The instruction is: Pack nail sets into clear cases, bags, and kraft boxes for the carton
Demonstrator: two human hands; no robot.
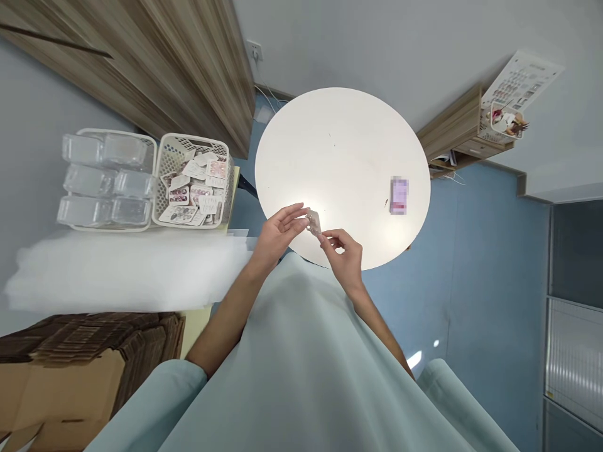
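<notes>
Both hands meet at a small clear packet (315, 221), held up over the near edge of the round white bench (339, 138). The left hand (276, 238) has its thumb and fingertips at the packet's left side, its fingers nearly straight and close to the thumb. The right hand (347, 258) pinches the lower right corner between thumb and forefinger, its other fingers loosely curled. Small shiny round pieces show in the packet; what they are is too small to tell.

Near the bench's right edge lies a purple oblong item (399, 196), blurred over. Beyond the bench's left edge, well apart from the hands, a white basket (160, 182) holds a heap of small carded packs (198, 188). Just beside it, clear plastic boxes (89, 180) fill another basket (154, 169). A stack of white sheets (127, 270) lies nearer the person, then folded brown cardboard (70, 389).
</notes>
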